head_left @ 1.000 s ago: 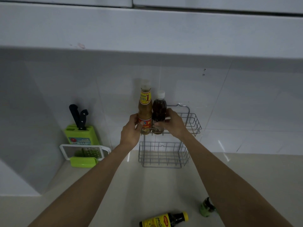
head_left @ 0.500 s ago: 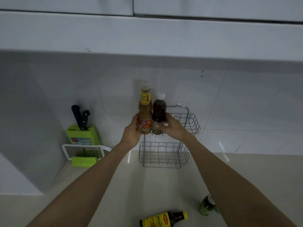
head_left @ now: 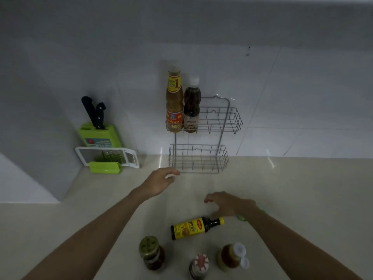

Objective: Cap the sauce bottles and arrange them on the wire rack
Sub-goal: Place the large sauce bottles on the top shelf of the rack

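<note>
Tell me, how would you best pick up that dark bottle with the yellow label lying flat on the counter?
Grip the dark bottle around its labelled body, coming down from above. It lies on its side, yellow cap pointing right, so the broad body gives the fingers more hold than the narrow neck. The right hand, open just beyond it, looks best placed.

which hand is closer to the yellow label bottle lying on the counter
Right. The right hand hovers open just above the lying bottle, near its neck. The left hand is farther off, up by the wire rack.
</note>
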`<action>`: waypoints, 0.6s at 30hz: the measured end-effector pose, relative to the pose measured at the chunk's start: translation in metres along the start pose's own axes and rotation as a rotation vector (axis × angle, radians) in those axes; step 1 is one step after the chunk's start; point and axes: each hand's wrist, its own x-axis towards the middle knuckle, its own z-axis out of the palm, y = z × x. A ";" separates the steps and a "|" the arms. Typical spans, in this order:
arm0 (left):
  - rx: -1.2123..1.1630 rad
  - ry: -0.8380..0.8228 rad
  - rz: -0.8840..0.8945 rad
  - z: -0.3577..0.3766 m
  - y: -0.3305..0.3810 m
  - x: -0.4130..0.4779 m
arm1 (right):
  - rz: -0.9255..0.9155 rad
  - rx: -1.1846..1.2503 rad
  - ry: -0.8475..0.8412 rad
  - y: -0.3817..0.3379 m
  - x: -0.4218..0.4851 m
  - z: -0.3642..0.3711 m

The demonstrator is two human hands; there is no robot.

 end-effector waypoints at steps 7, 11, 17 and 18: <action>0.017 -0.115 -0.083 0.019 -0.017 -0.015 | 0.073 -0.150 -0.075 0.002 -0.002 0.042; -0.021 -0.106 -0.107 0.022 -0.015 -0.014 | 0.102 -0.049 -0.094 0.003 0.001 0.038; -0.034 -0.047 -0.136 0.024 -0.014 -0.012 | 0.127 0.776 0.048 0.009 -0.005 0.026; -0.042 -0.018 -0.139 0.025 -0.012 -0.012 | 0.093 0.899 0.092 0.004 -0.006 0.025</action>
